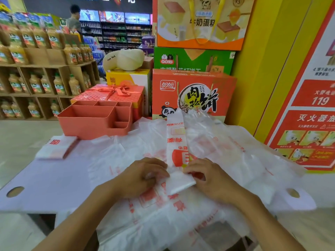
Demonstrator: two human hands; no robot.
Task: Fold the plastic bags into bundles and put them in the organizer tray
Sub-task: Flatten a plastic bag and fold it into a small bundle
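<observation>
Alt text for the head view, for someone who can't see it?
The left hand and right hand pinch the folded near end of a long plastic bag atop loose bags on a table. A pink tray stands far left, one folded bundle before it.

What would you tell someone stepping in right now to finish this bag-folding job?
Hands: left hand and right hand both pinch the folded near end of the bag strip, which stretches away across the table.
Done: one folded bundle lies on the table just in front of the organizer tray; no bundle shows inside the tray.
Left: finish folding this strip, fold the loose bags spread underneath, then put every bundle in the tray.
</observation>
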